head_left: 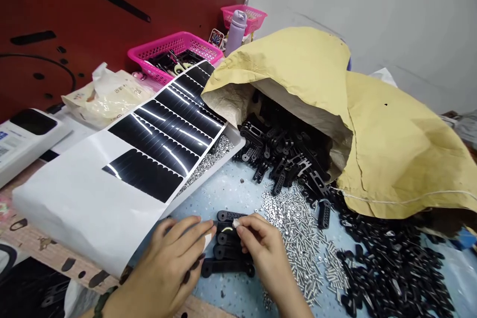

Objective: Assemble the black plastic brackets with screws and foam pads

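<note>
Several long black plastic parts lie side by side on the light blue tabletop, between my two hands. My left hand has its fingers stretched out, with the tips at the left ends of these parts. A white patch, perhaps tape, shows near its index fingertip. Thumb and forefinger of my right hand pinch a small white piece just above the row. A pale curved strip shows on one black part beneath it. What lies under my left palm is hidden.
Silver screws are heaped to the right, beside small black pieces. Black parts spill from a yellow paper sack. A sheet of black stickers covers part of a white tray. Behind stands a pink basket.
</note>
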The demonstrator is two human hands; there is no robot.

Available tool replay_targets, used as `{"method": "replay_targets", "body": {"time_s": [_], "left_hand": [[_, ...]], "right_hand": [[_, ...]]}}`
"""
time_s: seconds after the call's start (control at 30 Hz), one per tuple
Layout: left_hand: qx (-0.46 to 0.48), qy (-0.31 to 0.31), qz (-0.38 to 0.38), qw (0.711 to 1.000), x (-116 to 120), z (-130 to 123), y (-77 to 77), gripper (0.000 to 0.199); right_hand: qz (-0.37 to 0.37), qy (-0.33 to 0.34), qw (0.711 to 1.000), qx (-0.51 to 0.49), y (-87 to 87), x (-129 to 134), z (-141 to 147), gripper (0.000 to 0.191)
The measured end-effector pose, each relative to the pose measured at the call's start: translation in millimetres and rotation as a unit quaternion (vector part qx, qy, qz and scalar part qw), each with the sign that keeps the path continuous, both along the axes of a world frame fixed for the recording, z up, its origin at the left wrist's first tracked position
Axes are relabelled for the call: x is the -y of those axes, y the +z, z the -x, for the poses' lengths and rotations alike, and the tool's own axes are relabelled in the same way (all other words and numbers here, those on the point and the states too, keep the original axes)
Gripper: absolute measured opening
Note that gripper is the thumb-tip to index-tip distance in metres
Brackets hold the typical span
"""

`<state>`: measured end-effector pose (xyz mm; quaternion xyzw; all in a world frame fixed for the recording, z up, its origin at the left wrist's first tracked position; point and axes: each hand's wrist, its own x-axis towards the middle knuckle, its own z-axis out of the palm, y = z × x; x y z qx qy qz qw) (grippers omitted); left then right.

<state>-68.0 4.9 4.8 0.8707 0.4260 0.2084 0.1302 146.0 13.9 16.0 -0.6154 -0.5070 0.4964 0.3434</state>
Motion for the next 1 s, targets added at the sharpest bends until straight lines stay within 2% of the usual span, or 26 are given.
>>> {"method": "replay_targets", "body": {"time_s": [0.2, 0.37, 0.43, 0.53, 0.63, 0.7, 0.73, 0.8, 0.9, 0.93, 1.0], "left_hand": [[-0.028, -0.034, -0.025, 0.999, -2.6, 0.9, 1.9, 0.050], [-0.015, -0.037, -0.027, 0.999, -2.8, 0.4, -2.8, 0.052], [-0.020, -0.037, -0.023, 0.999, -2.3, -2.1, -4.9, 0.054], [-0.017, -0.032, -0.014, 0.999, -2.3, -6.4, -3.3, 0.054], [0.004, -0.019, 0.020, 1.000, -4.1, -8.3, 4.8, 0.052], [0.023, -0.010, 0.055, 0.998, -6.3, -7.5, 11.2, 0.053], [0.034, -0.013, 0.069, 0.997, -7.4, -6.7, 14.0, 0.054], [0.056, -0.030, 0.090, 0.994, -9.1, -4.9, 18.1, 0.061], [0.094, -0.042, 0.128, 0.986, -9.8, -3.4, 20.8, 0.066], [0.111, -0.022, 0.147, 0.983, -9.7, -3.4, 21.0, 0.065], [0.136, 0.037, 0.178, 0.974, -9.8, -4.5, 20.1, 0.060]], "right_hand": [[0.038, -0.016, 0.999, 0.001, -3.8, -7.9, 3.1, 0.019], [0.020, 0.010, 0.998, 0.053, 0.7, -9.3, 5.2, 0.020], [-0.001, 0.023, 0.995, 0.100, -0.3, -9.1, 6.0, 0.020], [-0.043, 0.032, 0.979, 0.197, -4.2, -7.6, 4.1, 0.007], [-0.092, 0.029, 0.950, 0.298, -3.0, -5.4, 1.5, 0.017], [-0.154, 0.031, 0.929, 0.335, 3.5, -3.5, 4.1, 0.022], [-0.192, 0.045, 0.924, 0.327, 7.8, -2.3, 7.5, 0.023], [-0.268, 0.113, 0.919, 0.265, 16.8, 0.8, 17.0, 0.026], [-0.376, 0.191, 0.887, 0.189, 25.1, 6.6, 28.3, 0.026], [-0.393, 0.192, 0.883, 0.173, 25.9, 8.2, 28.4, 0.026], [-0.366, 0.149, 0.908, 0.139, 25.3, 9.5, 21.6, 0.023]]}}
